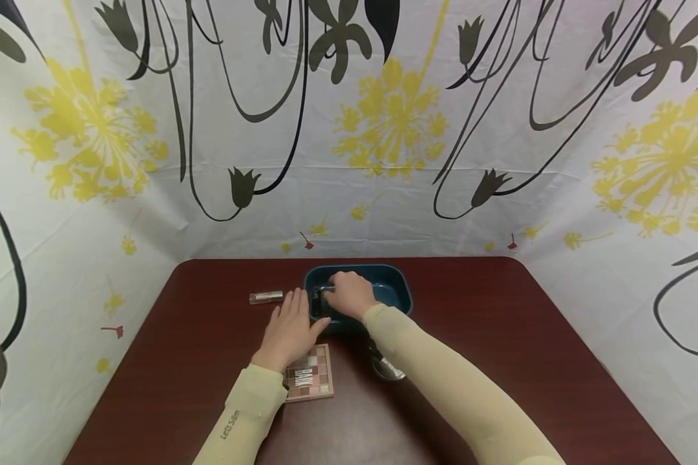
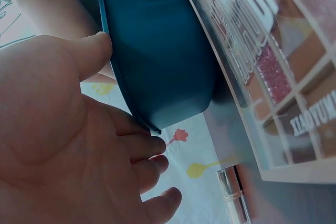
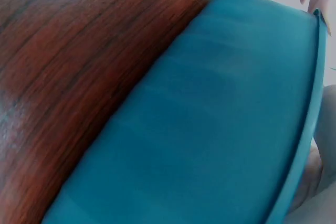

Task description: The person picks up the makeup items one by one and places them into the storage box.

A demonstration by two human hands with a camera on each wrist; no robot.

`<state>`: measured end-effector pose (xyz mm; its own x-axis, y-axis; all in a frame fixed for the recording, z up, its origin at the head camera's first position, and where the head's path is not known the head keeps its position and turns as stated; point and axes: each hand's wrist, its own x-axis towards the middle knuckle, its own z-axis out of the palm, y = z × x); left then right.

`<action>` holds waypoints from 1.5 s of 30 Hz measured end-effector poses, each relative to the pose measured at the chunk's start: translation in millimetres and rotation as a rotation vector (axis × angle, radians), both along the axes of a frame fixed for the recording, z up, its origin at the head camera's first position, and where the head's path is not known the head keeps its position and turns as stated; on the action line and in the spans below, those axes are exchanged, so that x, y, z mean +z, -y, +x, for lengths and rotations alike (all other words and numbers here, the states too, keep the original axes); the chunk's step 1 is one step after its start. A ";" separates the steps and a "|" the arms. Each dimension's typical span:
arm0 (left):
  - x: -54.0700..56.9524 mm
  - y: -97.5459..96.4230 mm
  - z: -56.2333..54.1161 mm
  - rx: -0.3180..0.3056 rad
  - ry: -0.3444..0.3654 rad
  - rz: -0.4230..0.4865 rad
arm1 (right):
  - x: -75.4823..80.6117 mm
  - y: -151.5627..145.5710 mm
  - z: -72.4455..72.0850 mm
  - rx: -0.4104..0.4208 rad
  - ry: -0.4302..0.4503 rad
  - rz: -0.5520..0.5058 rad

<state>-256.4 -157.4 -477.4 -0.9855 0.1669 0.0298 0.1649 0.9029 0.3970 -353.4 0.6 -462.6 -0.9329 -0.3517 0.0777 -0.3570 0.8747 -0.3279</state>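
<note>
My right hand (image 1: pixel 351 294) reaches into a dark teal plastic basin (image 1: pixel 398 297). Its curled fingers are at a small dark item (image 1: pixel 317 302) with pale marks, at the basin's left end; the grip is partly hidden. Extended fingers of my left hand (image 1: pixel 291 329) rest at the basin's left side, and in the left wrist view that hand (image 2: pixel 68 129) touches the rim. Below the left hand lies an eyeshadow palette (image 1: pixel 320 374), partly covered by the wrist. The right wrist view shows mostly the basin's outer wall (image 3: pixel 210 108).
A small clear lipstick-like tube (image 1: pixel 265 297) lies left of the basin. Under my right forearm is a round, shiny object (image 1: pixel 388 369) with a black part, partly hidden. The dark red wooden table (image 1: pixel 209 361) meets a flower-patterned cloth (image 1: pixel 337 213) behind.
</note>
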 end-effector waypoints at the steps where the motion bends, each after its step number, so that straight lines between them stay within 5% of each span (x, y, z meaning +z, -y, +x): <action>1: -0.1 0.1 0.0 0.000 -0.001 0.000 | 0.7 -0.9 0.5 0.002 -0.001 -0.005; 45: 0.6 0.1 0.4 -0.007 -0.010 0.003 | 14.6 -37.4 40.5 0.132 -0.129 -0.112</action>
<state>-256.0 -157.4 -476.8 -0.9840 0.1737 0.0405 0.1753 0.9006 0.3977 -312.9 37.9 -448.0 -0.8588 -0.4530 0.2393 -0.5118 0.7781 -0.3642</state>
